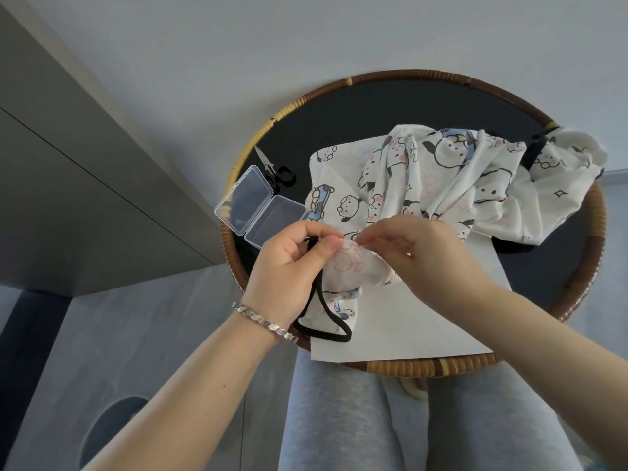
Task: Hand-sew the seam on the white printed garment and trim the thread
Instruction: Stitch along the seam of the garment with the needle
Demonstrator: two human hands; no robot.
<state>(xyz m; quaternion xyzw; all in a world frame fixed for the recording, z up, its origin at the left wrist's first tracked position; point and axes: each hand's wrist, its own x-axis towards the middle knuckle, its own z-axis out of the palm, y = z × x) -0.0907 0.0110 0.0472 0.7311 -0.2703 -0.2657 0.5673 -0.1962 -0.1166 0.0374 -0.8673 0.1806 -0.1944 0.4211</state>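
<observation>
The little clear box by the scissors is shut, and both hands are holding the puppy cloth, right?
Not quite. The head view shows the clear box lying open, its lid flipped back, by the scissors. The left hand and right hand are indeed holding the puppy cloth.

We note the white printed garment [441,178], cartoon-dog pattern, crumpled across the bench [373,107]; its near corner is bunched and lifted, black drawstring [346,335] looping below. Black-handled scissors [274,170] lie left, apart.
</observation>
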